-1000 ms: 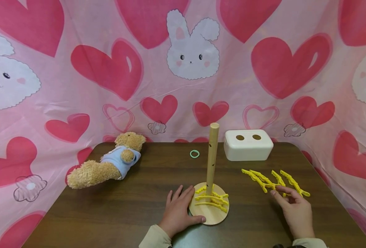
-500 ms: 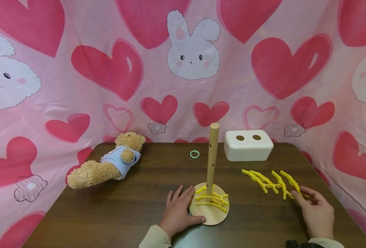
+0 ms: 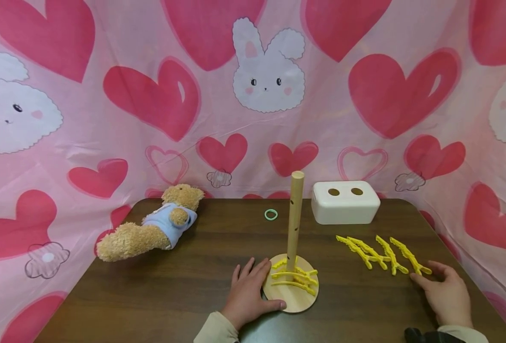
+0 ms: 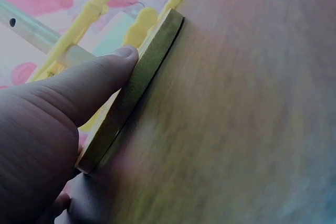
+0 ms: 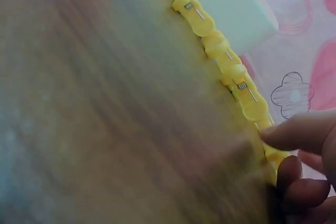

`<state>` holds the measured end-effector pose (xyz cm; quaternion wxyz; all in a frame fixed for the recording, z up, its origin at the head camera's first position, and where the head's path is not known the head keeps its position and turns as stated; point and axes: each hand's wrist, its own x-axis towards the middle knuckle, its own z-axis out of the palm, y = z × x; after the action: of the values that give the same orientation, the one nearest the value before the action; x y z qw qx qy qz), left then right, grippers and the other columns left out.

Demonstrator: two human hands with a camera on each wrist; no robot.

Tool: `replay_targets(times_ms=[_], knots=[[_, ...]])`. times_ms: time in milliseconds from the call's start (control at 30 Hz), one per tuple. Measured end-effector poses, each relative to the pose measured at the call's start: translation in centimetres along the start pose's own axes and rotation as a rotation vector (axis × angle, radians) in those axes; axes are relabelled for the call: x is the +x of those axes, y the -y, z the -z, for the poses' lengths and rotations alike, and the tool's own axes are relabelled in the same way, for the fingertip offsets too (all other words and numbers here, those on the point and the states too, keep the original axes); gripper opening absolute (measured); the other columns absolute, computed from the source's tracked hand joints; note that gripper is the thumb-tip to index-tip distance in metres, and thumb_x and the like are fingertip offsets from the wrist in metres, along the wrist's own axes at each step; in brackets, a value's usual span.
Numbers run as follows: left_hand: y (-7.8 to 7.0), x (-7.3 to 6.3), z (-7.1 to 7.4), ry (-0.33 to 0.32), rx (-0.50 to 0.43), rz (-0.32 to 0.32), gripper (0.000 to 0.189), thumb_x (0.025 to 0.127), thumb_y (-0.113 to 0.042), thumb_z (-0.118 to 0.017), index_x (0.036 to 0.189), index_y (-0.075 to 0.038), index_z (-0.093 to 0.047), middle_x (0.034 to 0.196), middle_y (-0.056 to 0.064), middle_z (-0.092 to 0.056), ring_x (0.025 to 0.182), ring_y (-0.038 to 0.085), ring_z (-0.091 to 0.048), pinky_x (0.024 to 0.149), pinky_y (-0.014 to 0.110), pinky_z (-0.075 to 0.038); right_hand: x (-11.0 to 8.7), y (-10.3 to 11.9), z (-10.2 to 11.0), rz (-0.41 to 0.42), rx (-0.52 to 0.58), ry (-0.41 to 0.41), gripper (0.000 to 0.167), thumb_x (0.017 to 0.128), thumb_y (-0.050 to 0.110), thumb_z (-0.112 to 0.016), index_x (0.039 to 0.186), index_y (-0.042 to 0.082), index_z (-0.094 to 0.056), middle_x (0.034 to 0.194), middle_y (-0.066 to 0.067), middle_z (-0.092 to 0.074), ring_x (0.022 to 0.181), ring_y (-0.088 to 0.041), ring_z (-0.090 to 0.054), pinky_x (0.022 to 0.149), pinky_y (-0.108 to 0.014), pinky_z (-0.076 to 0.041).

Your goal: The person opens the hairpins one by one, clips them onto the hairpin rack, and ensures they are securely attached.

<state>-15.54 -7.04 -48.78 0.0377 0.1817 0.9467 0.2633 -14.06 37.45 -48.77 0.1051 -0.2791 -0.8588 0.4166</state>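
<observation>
A wooden stand with an upright post (image 3: 296, 209) rises from a round base (image 3: 293, 302). Several yellow hair clips (image 3: 297, 281) lie on that base around the post. My left hand (image 3: 247, 295) rests at the base's left edge, thumb on its front rim and fingers extended. In the left wrist view, the left thumb (image 4: 105, 80) presses the rim. On the table to the right lies a slanted row of several more yellow hair clips (image 3: 366, 252). My right hand (image 3: 447, 293) has thumb and finger at the handle end of the rightmost hair clip (image 3: 407, 255), seemingly pinching it; the wrist view shows fingertips against yellow plastic.
At the back left a teddy bear (image 3: 163, 226) in a light blue shirt lies on its side. A small mint-green ring (image 3: 271, 215) lies behind the post. The white box (image 3: 346, 205) with two round holes stands at the back right, before a pink heart-patterned cloth (image 3: 253, 128).
My right hand has moved rightward along the clip row to the end of the rightmost one. The clips there look unmoved. My left hand stays on the base.
</observation>
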Motion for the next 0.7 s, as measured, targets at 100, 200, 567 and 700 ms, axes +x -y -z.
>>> replay_targets(times_ms=[100,200,567,700], knots=[[-0.06,-0.02,0.01,-0.003,0.001,-0.001,0.104,0.072,-0.077,-0.071,0.153,-0.015,-0.045,0.156,0.002,-0.044,0.148,0.036,-0.027,0.114,0.068,-0.011,0.06,-0.02,0.09,-0.023,-0.024,0.007,0.068,0.092,0.029,-0.071,0.141,-0.01,-0.044,0.144,-0.035,-0.041,0.129,-0.051,-0.039,0.102,-0.061,-0.032],[-0.1,-0.03,0.03,-0.007,-0.003,-0.004,0.104,0.072,-0.077,-0.071,0.152,-0.015,-0.046,0.156,0.002,-0.045,0.148,0.037,-0.028,0.113,0.069,-0.011,-0.04,0.09,0.09,-0.049,-0.038,-0.01,0.065,0.092,0.029,-0.071,0.139,-0.009,-0.047,0.143,-0.035,-0.042,0.126,-0.052,-0.041,0.1,-0.06,-0.033],[0.0,0.01,-0.08,-0.002,-0.009,-0.004,0.104,0.073,-0.076,-0.071,0.153,-0.015,-0.045,0.156,0.001,-0.044,0.148,0.037,-0.027,0.113,0.069,-0.011,-0.26,0.27,-0.4,-0.158,0.05,-0.174,0.063,0.089,0.042,-0.07,0.133,-0.002,-0.062,0.09,-0.007,-0.067,0.08,-0.01,-0.052,0.064,-0.025,-0.039],[0.11,0.09,-0.22,0.003,-0.006,-0.002,0.104,0.073,-0.077,-0.07,0.153,-0.015,-0.045,0.156,0.001,-0.044,0.148,0.036,-0.027,0.113,0.069,-0.011,-0.62,0.31,-0.3,-0.185,0.161,-0.183,0.066,0.087,0.044,-0.074,0.137,0.003,-0.061,0.072,0.029,-0.047,0.072,0.008,-0.044,0.058,-0.013,-0.039]])
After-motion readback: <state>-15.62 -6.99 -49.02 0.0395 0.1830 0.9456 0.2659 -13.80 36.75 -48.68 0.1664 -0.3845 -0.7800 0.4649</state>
